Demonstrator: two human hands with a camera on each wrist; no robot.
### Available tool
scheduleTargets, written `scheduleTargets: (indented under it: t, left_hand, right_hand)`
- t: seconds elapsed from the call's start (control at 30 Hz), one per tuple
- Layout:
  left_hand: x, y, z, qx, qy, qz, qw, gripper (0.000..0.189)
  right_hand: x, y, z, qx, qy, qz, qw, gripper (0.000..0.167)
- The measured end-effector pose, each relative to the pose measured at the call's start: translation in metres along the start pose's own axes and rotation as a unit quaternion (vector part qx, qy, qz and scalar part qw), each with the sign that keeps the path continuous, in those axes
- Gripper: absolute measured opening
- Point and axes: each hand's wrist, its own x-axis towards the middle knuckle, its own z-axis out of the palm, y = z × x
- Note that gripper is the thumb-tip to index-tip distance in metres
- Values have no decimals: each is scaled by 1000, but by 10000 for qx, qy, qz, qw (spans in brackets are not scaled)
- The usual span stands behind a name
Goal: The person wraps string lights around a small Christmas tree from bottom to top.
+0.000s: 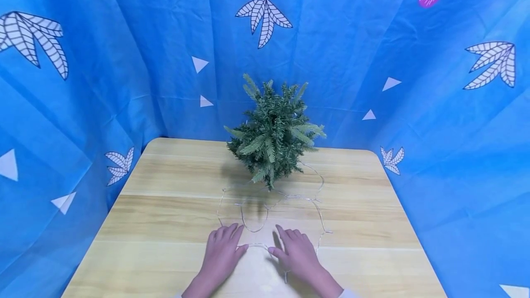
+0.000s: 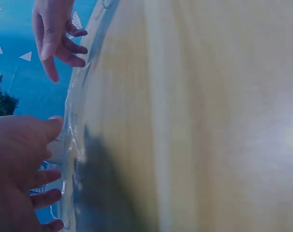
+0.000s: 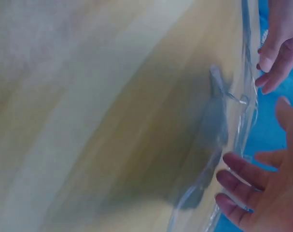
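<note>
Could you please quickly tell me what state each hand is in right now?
Left hand: open, fingers relaxed near the thin wire, holding nothing.
Right hand: open, fingers relaxed, also near the wire, holding nothing.

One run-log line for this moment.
thin clear looped wire: on pale wooden table | left hand, right hand: both open, near wire | bushy green artificial tree: near far edge

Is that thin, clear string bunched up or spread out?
Spread out: the thin, clear string loops across the pale wooden table, near the bushy green tree.
</note>
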Motion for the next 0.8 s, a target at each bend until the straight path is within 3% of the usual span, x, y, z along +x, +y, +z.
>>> scheduleTargets:
  t: [0.23,0.53,0.8]
  left_hand:
    - [-9,-4,7,117,241,63,9996,46]
    - [-10,-4,13,109,433,150,9989,7]
    - [-10,3,8,76,292,243,9992,6]
  right_hand:
    - [-4,-4,6,-554,67,-437,9975,55]
    - [-5,-6,13,-526,317,-864,9944,35]
    - [-2,-9,20,-464,521,-948,9930,29]
